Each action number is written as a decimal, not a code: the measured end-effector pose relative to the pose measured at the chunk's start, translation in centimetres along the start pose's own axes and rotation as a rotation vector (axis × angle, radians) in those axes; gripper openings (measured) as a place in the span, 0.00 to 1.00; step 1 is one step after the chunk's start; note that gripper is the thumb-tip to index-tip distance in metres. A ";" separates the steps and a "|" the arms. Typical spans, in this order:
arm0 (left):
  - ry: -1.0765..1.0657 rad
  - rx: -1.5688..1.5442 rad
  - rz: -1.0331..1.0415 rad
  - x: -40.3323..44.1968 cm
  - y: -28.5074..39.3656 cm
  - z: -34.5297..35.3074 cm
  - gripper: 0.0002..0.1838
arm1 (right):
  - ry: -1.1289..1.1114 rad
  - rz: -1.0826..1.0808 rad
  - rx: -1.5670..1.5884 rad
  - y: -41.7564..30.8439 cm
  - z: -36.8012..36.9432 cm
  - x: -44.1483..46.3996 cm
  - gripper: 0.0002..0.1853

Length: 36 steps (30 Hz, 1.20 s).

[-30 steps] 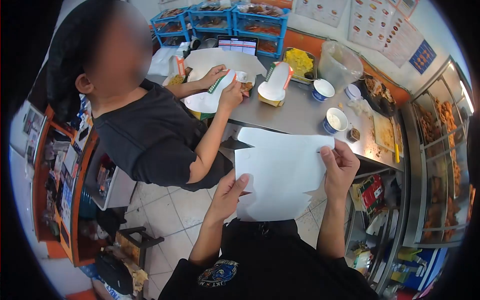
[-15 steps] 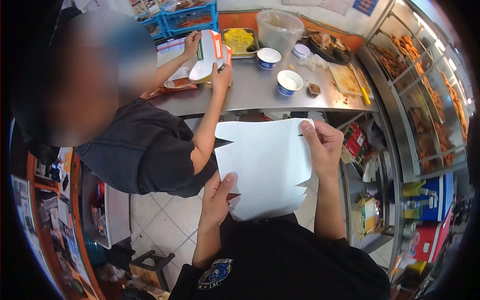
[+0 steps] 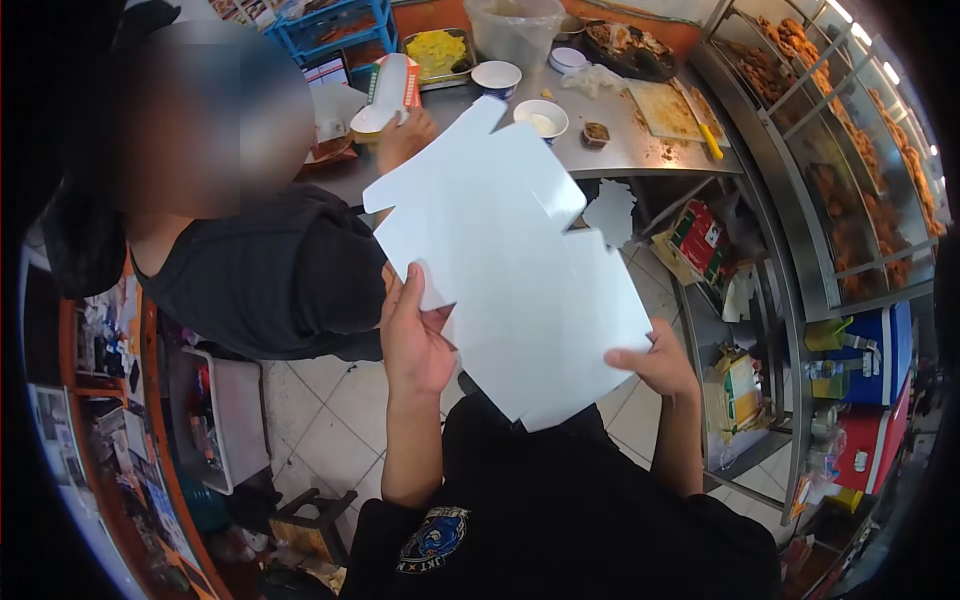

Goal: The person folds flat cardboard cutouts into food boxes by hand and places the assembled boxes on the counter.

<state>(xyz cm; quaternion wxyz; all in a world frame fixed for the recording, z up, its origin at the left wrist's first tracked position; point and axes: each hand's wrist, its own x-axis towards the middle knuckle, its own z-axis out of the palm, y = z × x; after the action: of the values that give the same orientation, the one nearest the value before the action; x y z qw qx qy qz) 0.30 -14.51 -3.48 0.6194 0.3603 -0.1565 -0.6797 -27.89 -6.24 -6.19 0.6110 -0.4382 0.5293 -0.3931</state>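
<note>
A flat white cardboard box blank, with notches and flaps along its edges, is tilted in front of my body. My left hand grips its left edge near a notch, thumb on the white face. At the lower right edge, my right hand pinches the blank, thumb on top and fingers behind it. The blank's underside is hidden. Beyond its upper left corner, a co-worker's hand is at a partly folded red, green and white food box.
On the steel table are white tubs, a tray of yellow food, and a cutting board beside a yellow-handled knife. A fried-food display case stands right. The co-worker is close on my left.
The blank has turned and risen, its far end now reaching over the table edge. My right hand has moved from its upper corner to the lower right edge. The co-worker's box is lower.
</note>
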 end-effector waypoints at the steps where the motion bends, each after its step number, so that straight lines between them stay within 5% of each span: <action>1: -0.005 -0.032 -0.064 0.2 -0.6 0.5 0.19 | 0.041 0.012 0.089 0.0 -0.4 0.2 0.22; 4: 0.119 0.285 0.361 1.0 -5.6 1.6 0.24 | 0.141 0.078 0.252 -0.6 -3.1 1.4 0.20; 5: 0.146 0.612 0.718 0.1 -7.6 2.4 0.29 | 0.158 0.118 0.240 -0.4 -4.3 1.7 0.20; 8: -0.607 1.291 0.836 -3.6 -8.4 3.7 0.27 | 0.099 0.265 0.244 -0.4 -8.0 3.0 0.21; 11: -1.176 1.589 0.734 -4.1 -11.6 4.3 0.24 | -0.060 0.346 0.244 2.3 -11.3 5.4 0.22; 15: -0.904 1.420 0.932 -3.1 -15.2 4.3 0.13 | -0.281 0.385 0.369 3.6 -13.4 7.4 0.28; 19: -0.227 1.159 0.699 -3.3 -14.9 7.7 0.08 | -0.597 0.129 0.867 2.3 -14.6 6.0 0.39; 20: -0.118 0.793 0.455 -3.1 -15.8 8.1 0.08 | -0.392 -0.118 0.517 1.8 -13.6 5.1 0.36; 22: -0.111 0.433 0.306 -3.4 -16.2 10.3 0.11 | 0.062 -0.587 -0.174 -0.6 -10.0 2.2 0.32; 25: -0.176 0.156 0.106 -5.2 -16.5 12.6 0.13 | 0.229 -0.822 -0.819 -3.9 -7.1 0.2 0.31; 36: -0.350 0.271 0.233 -6.8 -13.9 13.6 0.19 | 0.142 -1.033 -0.866 -6.2 -6.6 0.0 0.25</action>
<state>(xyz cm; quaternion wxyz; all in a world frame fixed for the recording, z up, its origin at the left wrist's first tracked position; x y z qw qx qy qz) -19.33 -8.64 -1.23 0.6032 0.2965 -0.3914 -0.6285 -34.51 -8.94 -0.67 0.0777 -0.8132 0.4008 -0.4148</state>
